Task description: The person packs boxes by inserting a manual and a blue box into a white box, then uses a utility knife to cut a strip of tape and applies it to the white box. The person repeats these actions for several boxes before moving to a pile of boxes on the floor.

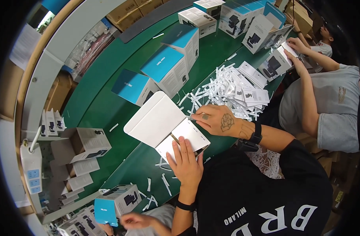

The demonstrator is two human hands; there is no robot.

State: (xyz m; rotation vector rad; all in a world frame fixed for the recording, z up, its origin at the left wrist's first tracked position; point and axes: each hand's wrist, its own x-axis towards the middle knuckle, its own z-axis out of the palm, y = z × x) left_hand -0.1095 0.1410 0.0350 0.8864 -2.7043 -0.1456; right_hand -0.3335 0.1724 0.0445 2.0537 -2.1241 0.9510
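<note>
A white carton (152, 118) stands in front of me with its large lid flap raised toward the far left. Its inner flaps are folded in, and a narrow dark gap shows between them. My left hand (186, 157) lies flat over the inner flaps with fingers stretched out. At the carton's far right corner, my right hand (219, 118) is closed in a pinch; a small greyish bit shows at its fingertips, too small to name. Just beyond that hand is a heap of white paper strips (223, 86) with several printed leaflets (256, 96) on it.
Closed blue-and-white cartons (162, 65) line the green table (125, 126). Co-workers handle cartons at the right (276, 61) and lower left (117, 198). Open cartons (89, 145) stand at the left, near a white power strip (32, 169). Loose strips (166, 185) lie nearby.
</note>
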